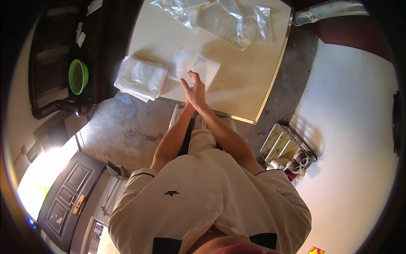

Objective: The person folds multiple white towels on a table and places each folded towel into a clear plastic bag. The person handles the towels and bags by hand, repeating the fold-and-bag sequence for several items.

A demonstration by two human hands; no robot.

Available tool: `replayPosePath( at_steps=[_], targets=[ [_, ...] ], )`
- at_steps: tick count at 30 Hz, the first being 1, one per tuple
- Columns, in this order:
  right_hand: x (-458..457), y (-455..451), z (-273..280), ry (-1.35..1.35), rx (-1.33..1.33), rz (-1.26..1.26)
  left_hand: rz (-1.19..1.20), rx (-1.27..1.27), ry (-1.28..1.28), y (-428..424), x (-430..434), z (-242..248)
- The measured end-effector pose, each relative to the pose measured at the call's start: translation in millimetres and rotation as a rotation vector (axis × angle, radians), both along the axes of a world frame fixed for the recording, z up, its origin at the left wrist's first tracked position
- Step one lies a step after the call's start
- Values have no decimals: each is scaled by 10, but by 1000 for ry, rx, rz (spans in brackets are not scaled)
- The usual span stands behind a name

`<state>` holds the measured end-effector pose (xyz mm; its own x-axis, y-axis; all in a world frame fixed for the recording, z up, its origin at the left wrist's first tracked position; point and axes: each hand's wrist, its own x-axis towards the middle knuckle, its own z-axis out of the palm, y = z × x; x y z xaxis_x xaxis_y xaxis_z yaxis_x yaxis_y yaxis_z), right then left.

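Note:
Close together at the table's near edge, my two hands overlap in front of my body. My right hand (197, 92) lies on top, its fingers slightly bent and nothing visible held in it. Mostly hidden beneath it is my left hand (188, 103); its fingers cannot be told apart. Just beyond the fingertips, a flat clear plastic bag (207, 67) lies on the table. To its left, a stack of folded clear plastic bags (139, 77) reaches over the table's left corner. Loose, crumpled clear plastic (219, 23) spreads over the far part of the table.
The pale table (244, 95) has a metal-trimmed edge. A green plastic basin (78, 77) rests on dark wooden furniture at the left. A rack with shoes (287, 149) stands by the wall at right. At lower left is a grey panelled door (68, 197).

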<state>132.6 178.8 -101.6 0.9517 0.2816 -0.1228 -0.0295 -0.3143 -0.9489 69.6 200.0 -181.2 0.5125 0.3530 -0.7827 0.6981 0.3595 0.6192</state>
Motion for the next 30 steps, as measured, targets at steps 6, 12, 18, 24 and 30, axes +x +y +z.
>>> replayPosePath(
  at_steps=[6,12,18,24,30],
  targets=[
    [60,-592,-550,-200,-409,-191,358,-334,6,20,1,13],
    [42,-799,-1120,403,-96,-338,370,-402,-28,125,12,121],
    [119,-670,-952,684,-76,-156,230,-371,51,235,-51,182],
    [12,-729,-710,415,71,-130,404,-556,78,159,-39,266],
    [-126,-987,-195,564,233,-20,716,-702,-355,223,-65,270]
  ],
)
